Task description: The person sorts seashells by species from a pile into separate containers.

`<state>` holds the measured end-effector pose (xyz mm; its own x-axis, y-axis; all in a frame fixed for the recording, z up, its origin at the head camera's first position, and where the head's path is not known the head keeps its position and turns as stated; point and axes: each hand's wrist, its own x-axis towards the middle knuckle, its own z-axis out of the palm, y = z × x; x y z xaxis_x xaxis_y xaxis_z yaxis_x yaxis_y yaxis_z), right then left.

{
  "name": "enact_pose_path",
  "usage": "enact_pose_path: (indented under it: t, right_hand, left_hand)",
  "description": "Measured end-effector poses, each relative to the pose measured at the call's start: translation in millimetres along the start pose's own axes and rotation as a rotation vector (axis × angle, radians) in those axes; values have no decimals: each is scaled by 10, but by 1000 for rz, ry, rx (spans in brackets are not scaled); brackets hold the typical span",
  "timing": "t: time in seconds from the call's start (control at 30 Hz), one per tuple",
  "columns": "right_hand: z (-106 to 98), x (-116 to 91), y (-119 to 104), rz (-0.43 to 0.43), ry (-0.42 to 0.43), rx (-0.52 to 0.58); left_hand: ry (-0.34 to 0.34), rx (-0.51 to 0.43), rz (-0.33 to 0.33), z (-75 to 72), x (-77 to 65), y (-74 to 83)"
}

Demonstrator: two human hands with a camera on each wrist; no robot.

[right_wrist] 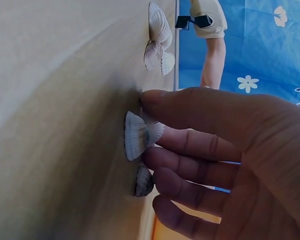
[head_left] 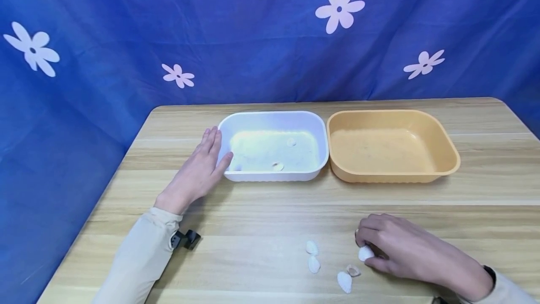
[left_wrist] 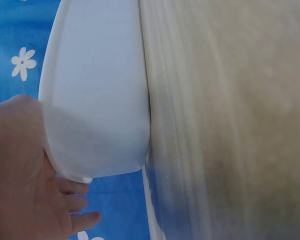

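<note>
In the head view my left hand (head_left: pixel 196 168) lies along the left end of the white basin (head_left: pixel 274 177), its fingers extended. The left wrist view has that hand (left_wrist: pixel 30 175) beside the basin wall (left_wrist: pixel 97 90). Lower right, my right hand (head_left: pixel 402 247) has its thumb and curled fingers around a white ribbed seashell (head_left: pixel 365 253) at the tabletop. Close up, the right hand (right_wrist: pixel 215 150) pinches around the ribbed shell (right_wrist: pixel 135 136), with a darker shell (right_wrist: pixel 144 181) below its fingers. Other seashells (head_left: pixel 344 282) lie left of the hand, one of them brownish (head_left: pixel 353 270).
Two more white shells (head_left: pixel 312 247) lie further left on the wooden table (head_left: pixel 253 229). A few small shells (head_left: pixel 277 166) sit inside the white basin. Touching its right side is an orange basin (head_left: pixel 388 178). A blue flowered cloth (head_left: pixel 261 36) hangs behind the table.
</note>
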<state>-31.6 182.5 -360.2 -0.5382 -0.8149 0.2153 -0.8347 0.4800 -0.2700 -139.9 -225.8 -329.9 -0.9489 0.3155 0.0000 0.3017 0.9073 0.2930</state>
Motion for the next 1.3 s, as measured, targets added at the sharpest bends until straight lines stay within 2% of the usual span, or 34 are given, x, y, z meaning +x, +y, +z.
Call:
enact_pose_path:
  t: [0.23, 0.43, 0.77, 1.03, 1.3]
  right_hand:
    - [-1, 8, -2, 31, 40, 35]
    - [-30, 16, -2, 66, 37, 60]
    - [-26, 97, 62, -75, 172, 10]
    - [-104, 233, 39, -85, 178, -44]
    - [-148, 443, -7, -156, 224, -138]
  left_hand:
    - [2, 7, 5, 4, 8, 2]
    - [4, 8, 5, -3, 4, 6]
    - [-5, 0, -5, -8, -3, 8]
    - [0, -1, -6, -2, -3, 0]
    - [-6, 0, -6, -13, -2, 8]
